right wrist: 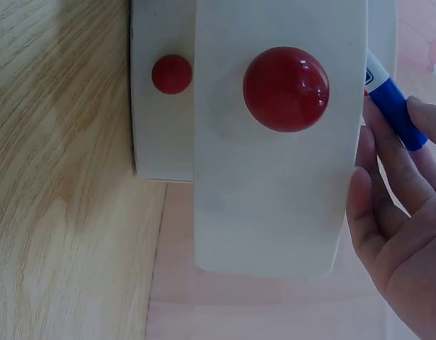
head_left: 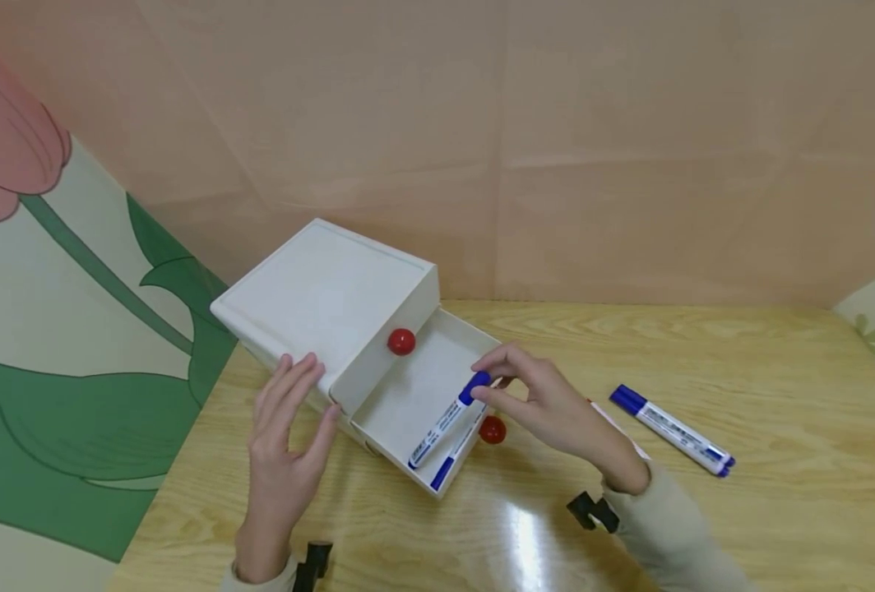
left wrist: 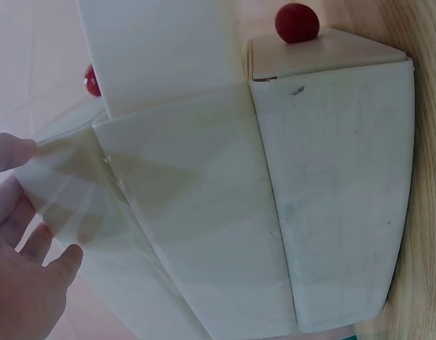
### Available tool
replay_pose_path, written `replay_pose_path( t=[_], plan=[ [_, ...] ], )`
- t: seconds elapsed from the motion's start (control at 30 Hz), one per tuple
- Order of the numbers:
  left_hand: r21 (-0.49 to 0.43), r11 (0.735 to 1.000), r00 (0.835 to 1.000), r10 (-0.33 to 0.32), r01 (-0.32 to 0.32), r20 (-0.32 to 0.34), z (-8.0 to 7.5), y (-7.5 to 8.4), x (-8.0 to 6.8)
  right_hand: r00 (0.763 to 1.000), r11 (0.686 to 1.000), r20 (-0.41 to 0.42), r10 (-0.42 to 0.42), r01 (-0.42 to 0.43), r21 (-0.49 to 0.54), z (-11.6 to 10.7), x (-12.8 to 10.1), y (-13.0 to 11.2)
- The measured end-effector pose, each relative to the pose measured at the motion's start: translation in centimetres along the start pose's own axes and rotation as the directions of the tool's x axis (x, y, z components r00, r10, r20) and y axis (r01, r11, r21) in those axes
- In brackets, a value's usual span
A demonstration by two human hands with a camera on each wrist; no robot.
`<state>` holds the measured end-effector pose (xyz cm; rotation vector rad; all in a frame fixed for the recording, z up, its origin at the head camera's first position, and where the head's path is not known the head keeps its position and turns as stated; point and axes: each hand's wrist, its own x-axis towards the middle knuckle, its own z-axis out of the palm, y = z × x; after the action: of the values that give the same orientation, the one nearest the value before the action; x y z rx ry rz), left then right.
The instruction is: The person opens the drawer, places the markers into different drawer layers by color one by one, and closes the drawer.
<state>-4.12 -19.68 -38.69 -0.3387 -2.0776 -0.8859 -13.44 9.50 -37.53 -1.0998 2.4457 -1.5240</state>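
Observation:
My right hand [head_left: 548, 403] pinches a whiteboard marker [head_left: 441, 426] by its blue cap, over the pulled-out drawer [head_left: 408, 399] of a small white cabinet [head_left: 326, 304]. A second blue marker [head_left: 452, 460] lies inside that drawer along its front wall. In the right wrist view, the drawer front bears a round red knob [right wrist: 286, 89], with the fingers just past its edge and the thumb on the cap [right wrist: 396, 113]. My left hand [head_left: 285, 460] is beside the cabinet with its fingers spread, fingertips right at the top edge [left wrist: 69, 134].
On the table to the right lie blue-capped markers [head_left: 674, 432] side by side. Partly behind the right forearm is another slim white item [head_left: 622, 429] with a red end. The cabinet's top and bottom drawers are closed, each with a red knob. An orange-pink cloth [head_left: 556, 164] hangs behind the table.

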Motion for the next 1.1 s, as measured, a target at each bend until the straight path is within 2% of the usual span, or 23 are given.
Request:
replay_pose_path(
  t=[0.37, 1.1],
  plan=[
    [-0.015, 1.000, 1.000, 0.019, -0.019, -0.004, 0.0, -0.1, 0.0, 0.997, 0.998, 0.045, 0.056, -0.054, -0.046, 0.4, 0.6, -0.1],
    [-0.019, 1.000, 1.000, 0.020, -0.020, -0.003, 0.0, -0.1, 0.0, 0.991, 0.978, 0.002, 0.132, -0.130, -0.165, 1.2, 1.2, 0.0]
  ],
)
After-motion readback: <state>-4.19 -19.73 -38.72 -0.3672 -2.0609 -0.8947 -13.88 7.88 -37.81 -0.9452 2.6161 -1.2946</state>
